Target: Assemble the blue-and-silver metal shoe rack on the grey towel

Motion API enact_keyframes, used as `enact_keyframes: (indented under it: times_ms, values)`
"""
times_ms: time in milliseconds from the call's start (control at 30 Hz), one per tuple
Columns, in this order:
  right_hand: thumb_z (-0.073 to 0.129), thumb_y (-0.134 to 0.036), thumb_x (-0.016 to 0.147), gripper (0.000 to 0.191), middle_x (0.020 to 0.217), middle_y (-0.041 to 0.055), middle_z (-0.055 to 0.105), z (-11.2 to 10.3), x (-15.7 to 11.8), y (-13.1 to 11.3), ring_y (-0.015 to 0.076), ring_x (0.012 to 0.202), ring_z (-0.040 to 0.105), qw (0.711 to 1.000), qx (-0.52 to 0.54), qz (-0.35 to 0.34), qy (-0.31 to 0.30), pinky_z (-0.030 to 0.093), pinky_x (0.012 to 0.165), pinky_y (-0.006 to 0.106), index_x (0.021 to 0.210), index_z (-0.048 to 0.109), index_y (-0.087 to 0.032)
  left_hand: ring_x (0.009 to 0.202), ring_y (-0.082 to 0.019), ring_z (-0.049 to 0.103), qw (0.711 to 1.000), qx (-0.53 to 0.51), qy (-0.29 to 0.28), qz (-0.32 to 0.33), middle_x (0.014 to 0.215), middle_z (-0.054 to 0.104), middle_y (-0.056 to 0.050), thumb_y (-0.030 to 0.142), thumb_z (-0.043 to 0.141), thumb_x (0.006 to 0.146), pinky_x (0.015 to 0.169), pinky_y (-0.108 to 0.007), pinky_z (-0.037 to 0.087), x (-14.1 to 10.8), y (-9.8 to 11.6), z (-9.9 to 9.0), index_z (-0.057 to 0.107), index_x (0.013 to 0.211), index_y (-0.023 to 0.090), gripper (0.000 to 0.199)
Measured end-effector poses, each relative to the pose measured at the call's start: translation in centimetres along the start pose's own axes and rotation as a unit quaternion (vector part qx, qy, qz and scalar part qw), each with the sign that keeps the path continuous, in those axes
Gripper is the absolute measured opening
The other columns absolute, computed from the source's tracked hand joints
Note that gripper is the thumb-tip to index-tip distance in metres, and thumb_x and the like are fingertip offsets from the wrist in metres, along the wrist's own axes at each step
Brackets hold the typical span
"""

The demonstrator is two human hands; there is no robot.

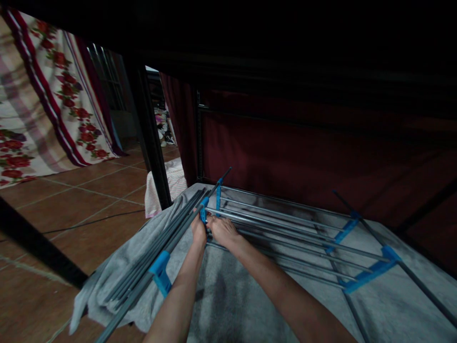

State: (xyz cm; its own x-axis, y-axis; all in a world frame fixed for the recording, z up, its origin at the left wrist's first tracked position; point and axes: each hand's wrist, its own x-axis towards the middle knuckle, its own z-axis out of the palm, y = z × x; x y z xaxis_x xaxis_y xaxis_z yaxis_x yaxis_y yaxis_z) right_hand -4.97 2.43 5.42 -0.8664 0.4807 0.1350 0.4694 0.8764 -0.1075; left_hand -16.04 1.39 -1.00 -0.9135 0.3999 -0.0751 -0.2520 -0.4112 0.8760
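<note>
A rack of grey metal tubes with blue plastic brackets lies on a grey blanket (pixel 228 290). My left hand (pixel 199 228) is closed around a blue bracket (pixel 203 209) on the long side pole (pixel 143 281). Beside it, my right hand (pixel 222 228) grips the end of a metal tube (pixel 271 224) where it meets that bracket. The fingertips are partly hidden. Several tubes run across to blue brackets (pixel 374 276) on the right-hand pole (pixel 424 290). Nearer me on the left pole sits another blue bracket (pixel 161 274), with no tube in it.
A bundle of loose grey tubes (pixel 160 243) rests along the blanket's left edge. Black frame posts (pixel 152 143) stand at the left, with a dark surface overhead. A dark red curtain (pixel 303 157) hangs behind. Tiled floor (pixel 107 186) and a flowered cloth (pixel 67 95) show at left.
</note>
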Motion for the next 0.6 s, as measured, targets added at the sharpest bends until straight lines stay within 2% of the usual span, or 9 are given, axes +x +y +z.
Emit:
enact_keyframes:
  times_ms: [133, 400, 600]
  values:
    - [0.034, -0.018, 0.103, 0.032, 0.117, 0.0079, 0.073, -0.3, -0.1, -0.1, 0.0207, 0.101, 0.071, 1.000, -0.010, -0.004, -0.003, 0.053, 0.085, 0.032, 0.120, 0.062, -0.019, 0.059, -0.013, 0.045, 1.000, 0.010, -0.003, 0.011, 0.062, 0.053, 0.002, 0.068, 0.068, 0.073, 0.058, -0.029, 0.044, 0.2, 0.0, 0.0, 0.055, 0.064, 0.019, 0.051]
    - [0.029, -0.011, 0.101, 0.035, 0.118, 0.0142, 0.069, 0.7, -0.5, -0.6, 0.0213, 0.102, 0.070, 0.998, -0.058, 0.002, 0.027, 0.055, 0.083, 0.033, 0.123, 0.056, -0.014, 0.070, -0.016, 0.052, 0.998, 0.037, 0.018, 0.049, 0.068, 0.056, 0.000, 0.052, 0.067, 0.081, 0.070, -0.031, 0.048, 0.5, 0.0, 0.0, 0.060, 0.066, 0.018, 0.038]
    - [0.028, -0.011, 0.102, 0.033, 0.115, 0.0143, 0.068, 1.0, -0.2, -0.6, 0.0204, 0.098, 0.069, 0.997, -0.073, 0.000, 0.035, 0.055, 0.079, 0.033, 0.118, 0.056, -0.015, 0.063, -0.015, 0.046, 0.998, 0.040, 0.023, 0.045, 0.065, 0.052, 0.001, 0.061, 0.064, 0.081, 0.065, -0.031, 0.046, 0.5, -0.3, 0.1, 0.058, 0.067, 0.019, 0.046]
